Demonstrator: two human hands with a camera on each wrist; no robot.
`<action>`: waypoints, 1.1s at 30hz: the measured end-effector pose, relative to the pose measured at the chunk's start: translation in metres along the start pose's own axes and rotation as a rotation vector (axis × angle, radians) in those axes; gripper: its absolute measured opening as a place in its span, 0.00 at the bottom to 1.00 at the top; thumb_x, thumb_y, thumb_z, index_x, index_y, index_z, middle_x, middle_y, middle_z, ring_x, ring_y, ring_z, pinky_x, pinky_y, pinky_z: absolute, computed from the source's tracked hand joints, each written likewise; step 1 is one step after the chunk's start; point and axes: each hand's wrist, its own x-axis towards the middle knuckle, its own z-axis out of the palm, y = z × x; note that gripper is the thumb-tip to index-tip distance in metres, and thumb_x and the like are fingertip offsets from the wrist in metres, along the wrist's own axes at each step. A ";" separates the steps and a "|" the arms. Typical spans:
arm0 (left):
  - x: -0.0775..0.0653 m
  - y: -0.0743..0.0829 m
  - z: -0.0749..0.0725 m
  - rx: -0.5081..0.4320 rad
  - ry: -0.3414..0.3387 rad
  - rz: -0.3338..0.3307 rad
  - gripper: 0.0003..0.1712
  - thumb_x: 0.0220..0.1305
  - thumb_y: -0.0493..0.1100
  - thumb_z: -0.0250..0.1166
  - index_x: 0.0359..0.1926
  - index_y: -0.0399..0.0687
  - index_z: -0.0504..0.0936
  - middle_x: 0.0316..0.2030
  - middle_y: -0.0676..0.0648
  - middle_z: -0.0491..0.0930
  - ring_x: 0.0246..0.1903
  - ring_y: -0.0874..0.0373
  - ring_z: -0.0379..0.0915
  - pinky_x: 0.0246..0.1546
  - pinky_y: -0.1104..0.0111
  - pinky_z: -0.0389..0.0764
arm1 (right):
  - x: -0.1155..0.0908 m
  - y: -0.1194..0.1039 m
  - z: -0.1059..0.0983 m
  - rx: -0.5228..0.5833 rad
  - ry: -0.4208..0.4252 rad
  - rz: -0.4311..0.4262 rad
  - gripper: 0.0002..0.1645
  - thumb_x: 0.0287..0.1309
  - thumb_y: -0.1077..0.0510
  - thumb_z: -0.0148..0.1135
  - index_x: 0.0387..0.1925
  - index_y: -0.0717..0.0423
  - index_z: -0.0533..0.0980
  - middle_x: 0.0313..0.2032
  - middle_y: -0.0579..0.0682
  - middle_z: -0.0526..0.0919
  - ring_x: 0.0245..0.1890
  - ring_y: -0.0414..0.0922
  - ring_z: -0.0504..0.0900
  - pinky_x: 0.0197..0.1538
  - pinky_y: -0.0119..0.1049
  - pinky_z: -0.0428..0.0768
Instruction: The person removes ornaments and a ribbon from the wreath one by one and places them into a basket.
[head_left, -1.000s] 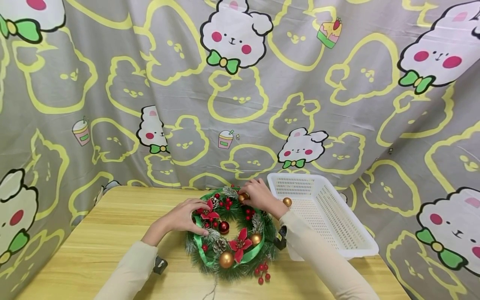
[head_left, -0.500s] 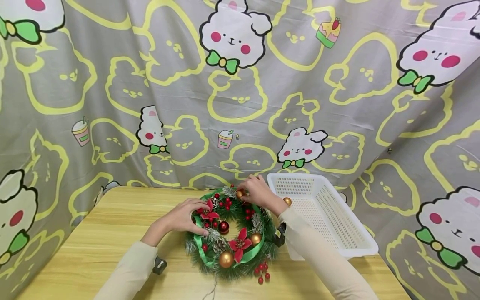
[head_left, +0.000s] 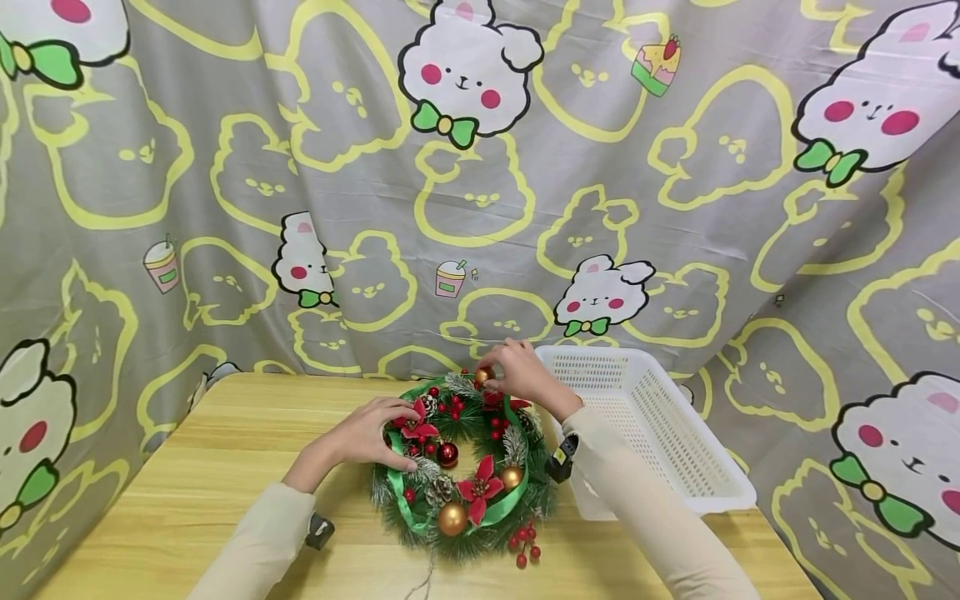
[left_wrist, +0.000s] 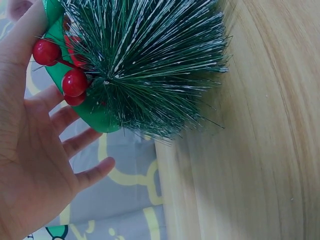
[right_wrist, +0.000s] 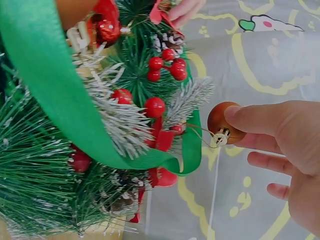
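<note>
A green Christmas wreath (head_left: 483, 546) with ribbon, pinecones, poinsettias and gold and red balls lies on the wooden table. My right hand (head_left: 525, 373) pinches a small gold ball ornament (head_left: 483, 376) between thumb and fingers over the wreath's far right part. In the right wrist view, a thin gold cord runs from the ornament's cap (right_wrist: 220, 138) toward the wreath, beside the green ribbon (right_wrist: 192, 150). My left hand (head_left: 366, 435) rests on the wreath's left side, thumb and fingers apart. The left wrist view shows its fingers (left_wrist: 82, 142) loosely extended beside the ribbon and red berries (left_wrist: 74, 82).
A white perforated plastic basket (head_left: 720, 492) stands at the right of the table (head_left: 225, 450). A red berry sprig (head_left: 523, 546) pokes out at the wreath's lower right. A patterned grey curtain (head_left: 480, 200) hangs behind the table.
My right hand has lifted the gold ball slightly toward the back, uncovering a red poinsettia. The other gold ball by the basket is now hidden behind my right wrist. My left hand stays put.
</note>
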 end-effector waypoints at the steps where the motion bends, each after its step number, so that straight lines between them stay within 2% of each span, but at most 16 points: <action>1: 0.000 0.000 0.000 0.000 -0.001 -0.001 0.47 0.45 0.69 0.79 0.65 0.55 0.79 0.71 0.39 0.69 0.71 0.36 0.62 0.64 0.33 0.67 | 0.000 0.001 -0.001 0.011 0.000 0.005 0.14 0.58 0.55 0.76 0.46 0.48 0.88 0.49 0.48 0.88 0.46 0.50 0.76 0.50 0.50 0.68; 5: 0.000 0.000 0.000 -0.004 -0.003 -0.002 0.47 0.45 0.69 0.79 0.65 0.55 0.79 0.71 0.38 0.68 0.71 0.36 0.62 0.64 0.33 0.67 | 0.002 0.007 -0.004 0.051 0.001 0.029 0.15 0.58 0.55 0.75 0.48 0.48 0.88 0.51 0.47 0.89 0.47 0.49 0.77 0.47 0.46 0.63; 10: 0.000 0.001 -0.001 -0.011 0.000 -0.003 0.47 0.45 0.69 0.79 0.65 0.55 0.79 0.71 0.39 0.68 0.71 0.37 0.62 0.64 0.33 0.66 | 0.003 0.016 -0.009 0.084 0.042 0.056 0.15 0.58 0.55 0.75 0.49 0.49 0.88 0.50 0.47 0.89 0.54 0.51 0.80 0.53 0.52 0.67; 15: 0.000 0.000 0.000 -0.013 -0.002 -0.004 0.47 0.45 0.69 0.79 0.65 0.56 0.79 0.71 0.39 0.68 0.71 0.37 0.61 0.64 0.32 0.66 | 0.001 0.025 -0.020 0.136 0.087 0.113 0.17 0.58 0.55 0.76 0.50 0.51 0.87 0.49 0.48 0.90 0.51 0.51 0.78 0.54 0.54 0.66; 25: 0.000 0.001 0.001 -0.013 -0.005 -0.010 0.48 0.46 0.69 0.78 0.66 0.54 0.78 0.72 0.38 0.67 0.72 0.36 0.60 0.65 0.31 0.64 | -0.019 0.058 -0.039 0.253 0.171 0.186 0.21 0.60 0.56 0.74 0.54 0.57 0.84 0.50 0.55 0.89 0.57 0.57 0.81 0.63 0.63 0.66; 33: -0.001 0.003 -0.001 -0.016 -0.006 -0.004 0.48 0.46 0.68 0.78 0.66 0.53 0.79 0.71 0.37 0.67 0.72 0.35 0.60 0.65 0.30 0.63 | -0.039 0.086 -0.049 0.276 0.224 0.249 0.19 0.60 0.57 0.73 0.52 0.57 0.85 0.49 0.56 0.89 0.57 0.58 0.81 0.62 0.63 0.64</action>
